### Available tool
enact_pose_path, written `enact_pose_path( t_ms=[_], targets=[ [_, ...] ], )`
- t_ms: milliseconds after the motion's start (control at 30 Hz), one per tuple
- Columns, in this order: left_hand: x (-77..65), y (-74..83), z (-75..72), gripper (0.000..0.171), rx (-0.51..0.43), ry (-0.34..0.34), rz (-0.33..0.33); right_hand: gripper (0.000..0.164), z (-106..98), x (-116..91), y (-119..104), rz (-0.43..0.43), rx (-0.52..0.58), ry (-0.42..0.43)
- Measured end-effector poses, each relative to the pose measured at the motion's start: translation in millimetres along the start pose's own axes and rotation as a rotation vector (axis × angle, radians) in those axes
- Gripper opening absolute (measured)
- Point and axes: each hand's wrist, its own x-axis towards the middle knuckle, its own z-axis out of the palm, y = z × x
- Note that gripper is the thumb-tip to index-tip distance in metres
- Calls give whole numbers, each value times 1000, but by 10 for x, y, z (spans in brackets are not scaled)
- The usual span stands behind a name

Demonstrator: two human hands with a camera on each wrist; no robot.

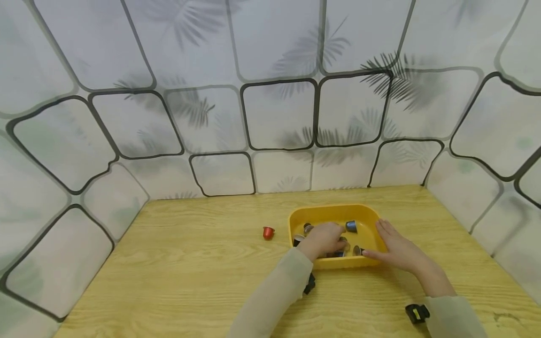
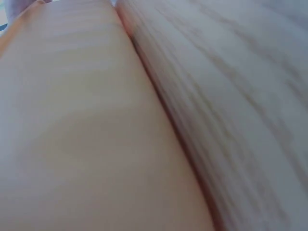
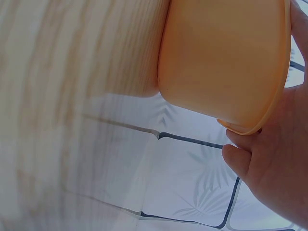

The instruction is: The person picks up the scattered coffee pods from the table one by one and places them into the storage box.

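Several coffee capsules lie in a yellow tray [image 1: 338, 264], among them a blue capsule [image 1: 351, 226] near the back and a dark one [image 1: 358, 251] at the front right. My left hand [image 1: 324, 238] reaches over the tray's left front side, fingers bent down among the capsules; its fingertips are hidden, and I cannot tell whether they pinch one. At the tray's right side, my right hand [image 1: 399, 249] holds the rim, thumb reaching over the inside. The right wrist view shows its fingers [image 3: 236, 159] bent against the rim's corner.
A red capsule [image 1: 268, 233] lies on the wooden table [image 1: 181, 272], left of the tray. Patterned white walls [image 1: 279, 117] enclose the table at the back and both sides. The tray's outer wall [image 2: 86, 125] fills much of the left wrist view.
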Motion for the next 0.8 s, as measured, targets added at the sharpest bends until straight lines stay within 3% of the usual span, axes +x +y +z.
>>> enact_pose_path(
  t_ms=[167, 367, 600, 800],
  targets=[
    [-62, -16, -32, 21, -11, 57, 15, 99, 25, 7, 6, -7, 6, 2],
    [-162, -57, -43, 38, -125, 125, -5, 99, 31, 15, 11, -10, 0, 6],
    [-315, -131, -120, 39, -210, 209, 16, 100, 23, 18, 13, 0, -5, 5],
    [-431, -223, -207, 36, -243, 303, -7, 99, 9, 3, -10, -5, -13, 9]
  ],
)
